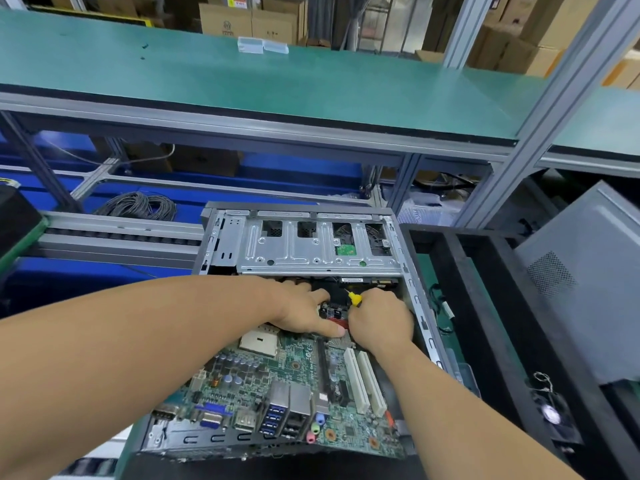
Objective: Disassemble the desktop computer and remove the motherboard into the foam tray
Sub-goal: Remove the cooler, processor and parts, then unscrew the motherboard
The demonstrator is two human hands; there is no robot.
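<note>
The right hand [379,320] is curling its fingers around a small yellow-handled tool [354,298], so its grip is holding that tool, with the yellow end sticking up above the knuckles at the far edge of the motherboard [277,386]. Just beside it, the left hand [304,311] is lying flat with fingers straight and relaxed, pressing down on the motherboard's far part, the thumb reaching toward the right hand; its grip is holding nothing. Both hands are working over red and black connectors there, though what the tool tip is touching is hidden by the fingers.

The motherboard is sitting inside the open computer case [420,306], its port block facing the person and two white slots [365,382] lying on its right side. Beyond the motherboard, a metal drive cage [311,247] is spanning the case. To the right of the motherboard, past the case wall, a black foam tray [491,306] is lying on the counter, with a grey side panel [588,278] leaning further right. A green shelf [242,81] is running above and behind.
</note>
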